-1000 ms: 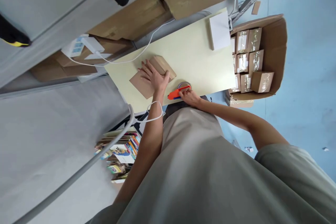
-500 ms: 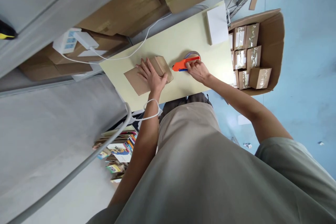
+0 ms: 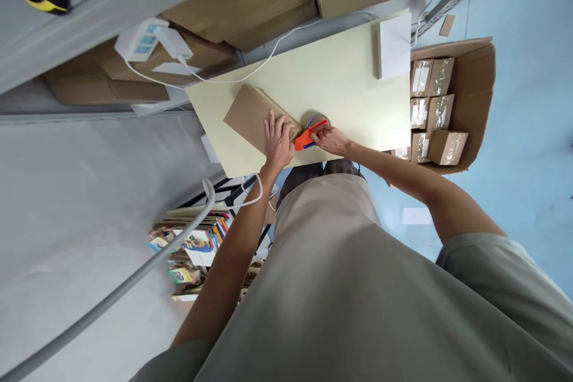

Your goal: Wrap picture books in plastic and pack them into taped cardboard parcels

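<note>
A flat brown cardboard box (image 3: 250, 113) lies on the pale yellow table (image 3: 340, 83), near its front left corner. My left hand (image 3: 277, 143) rests on the box's near end with its fingers stretched flat. My right hand (image 3: 329, 140) is closed round an orange tape dispenser (image 3: 308, 134), whose nose touches the box's right edge just beside my left hand. The tape roll shows partly behind the dispenser.
A white pad (image 3: 394, 45) lies at the table's far right corner. An open carton (image 3: 474, 101) with several taped small boxes stands right of the table. Large brown cartons (image 3: 250, 6) and a white power strip (image 3: 143, 39) sit behind. Books (image 3: 192, 245) are stacked on the floor.
My right hand brought the tape dispenser from mid-table back left to the box's edge. The box shifted under my left hand, which now lies on its near end.
</note>
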The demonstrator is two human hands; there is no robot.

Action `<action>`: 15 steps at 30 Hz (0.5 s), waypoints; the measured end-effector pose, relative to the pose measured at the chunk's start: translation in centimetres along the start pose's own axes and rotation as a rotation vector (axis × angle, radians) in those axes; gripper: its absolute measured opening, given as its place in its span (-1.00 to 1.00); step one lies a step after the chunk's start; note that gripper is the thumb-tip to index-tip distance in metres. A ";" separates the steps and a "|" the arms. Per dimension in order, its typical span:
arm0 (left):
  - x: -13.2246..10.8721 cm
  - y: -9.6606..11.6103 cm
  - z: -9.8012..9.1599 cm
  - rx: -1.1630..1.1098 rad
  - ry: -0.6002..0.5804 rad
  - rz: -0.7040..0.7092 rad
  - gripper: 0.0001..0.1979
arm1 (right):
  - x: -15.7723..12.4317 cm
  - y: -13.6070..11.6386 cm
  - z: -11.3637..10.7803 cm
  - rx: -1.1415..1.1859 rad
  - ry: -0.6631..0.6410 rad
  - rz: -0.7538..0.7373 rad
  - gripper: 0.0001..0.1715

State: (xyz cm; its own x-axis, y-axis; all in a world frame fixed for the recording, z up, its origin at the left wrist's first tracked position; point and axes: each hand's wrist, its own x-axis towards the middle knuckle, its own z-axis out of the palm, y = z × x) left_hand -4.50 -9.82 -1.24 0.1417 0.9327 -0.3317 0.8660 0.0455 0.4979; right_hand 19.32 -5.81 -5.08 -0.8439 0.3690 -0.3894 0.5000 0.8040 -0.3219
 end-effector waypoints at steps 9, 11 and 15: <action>0.1 1.2 -0.5 -0.045 -0.020 0.001 -0.53 | -4.6 6.3 -2.4 0.111 -0.023 0.263 -0.35; 0.1 1.6 -0.7 -0.059 -0.016 0.002 -0.51 | -3.4 5.3 -4.2 0.147 -0.032 0.322 -0.32; 0.1 1.9 -0.5 -0.075 0.006 0.015 -0.52 | -0.7 3.5 -7.4 0.146 -0.044 0.456 -0.36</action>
State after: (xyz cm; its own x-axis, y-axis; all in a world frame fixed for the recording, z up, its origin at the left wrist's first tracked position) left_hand -3.09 -9.46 0.11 0.1514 0.9354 -0.3194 0.8257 0.0579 0.5611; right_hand 20.22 0.20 0.41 -0.5252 0.6461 -0.5539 0.8417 0.4901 -0.2265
